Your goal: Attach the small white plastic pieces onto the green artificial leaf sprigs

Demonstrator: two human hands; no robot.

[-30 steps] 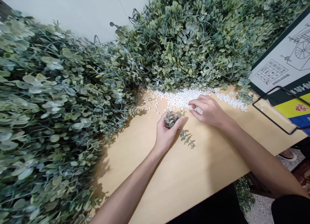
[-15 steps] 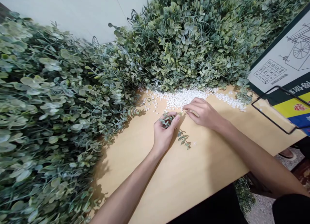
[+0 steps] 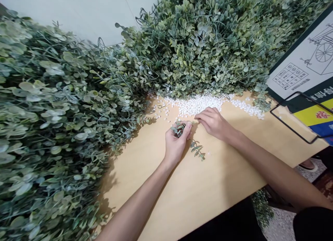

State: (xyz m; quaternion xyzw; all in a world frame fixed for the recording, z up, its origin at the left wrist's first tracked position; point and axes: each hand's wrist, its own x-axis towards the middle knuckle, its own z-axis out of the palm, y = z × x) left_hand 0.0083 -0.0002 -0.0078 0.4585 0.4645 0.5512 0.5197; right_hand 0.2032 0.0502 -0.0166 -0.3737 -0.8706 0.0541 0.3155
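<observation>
My left hand (image 3: 177, 140) is closed around an artificial leafy sprig (image 3: 197, 150), whose leaves show above the fingers and hang out below toward the right. To its right, my right hand (image 3: 212, 123) has thumb and fingertips pinched together close to the sprig's upper end. Whatever is in that pinch is too small to make out. Just behind both hands lies a spread of small white bead-like pieces (image 3: 199, 105) on the light wooden table (image 3: 166, 206).
Artificial foliage is heaped along the left (image 3: 65, 130) and the back (image 3: 208, 50). A printed box (image 3: 293, 74) leans at the right, beside a black wire frame (image 3: 291, 128). More greenery (image 3: 261, 208) hangs below the table's front edge.
My right hand has shifted slightly left and its fingers have drawn closer together. The left hand keeps hold of the sprig in almost the same place.
</observation>
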